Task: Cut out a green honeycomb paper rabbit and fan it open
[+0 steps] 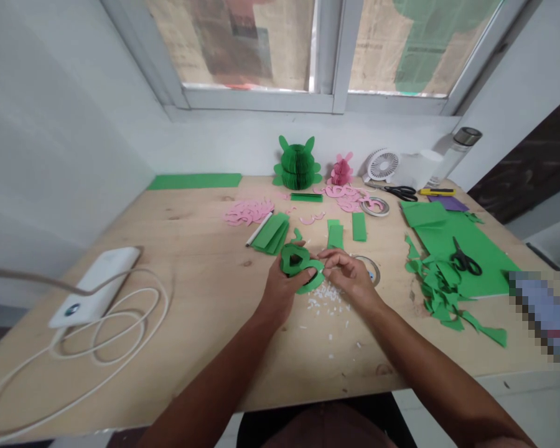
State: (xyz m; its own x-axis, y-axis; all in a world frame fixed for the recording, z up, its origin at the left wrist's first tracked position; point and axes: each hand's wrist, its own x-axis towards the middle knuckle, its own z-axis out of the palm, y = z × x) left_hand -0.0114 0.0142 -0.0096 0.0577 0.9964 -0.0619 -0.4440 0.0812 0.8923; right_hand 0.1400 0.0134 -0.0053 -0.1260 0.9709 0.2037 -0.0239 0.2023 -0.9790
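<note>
My left hand (280, 280) is closed around a green paper cutout (313, 284) with two rounded openings, its thumb lying across the lower part. Close by on the right, my right hand (348, 274) has thumb and forefinger pinched together at the cutout's edge. Whatever sits between those fingertips is too small to make out. Small white scraps (329, 303) are scattered on the wood just below both hands. A roll of tape (377, 270) lies partly hidden behind my right hand. Folded green paper strips (271, 234) and a white pen (259, 229) rest beyond my left hand.
At the back stand a green paper honeycomb figure (298, 167), a smaller pink one (340, 171), a fan (382, 165) and a bottle (455, 155). Scissors (465, 258) and green offcuts (441, 286) lie right. A white power bank (96, 286) with looped cable lies left.
</note>
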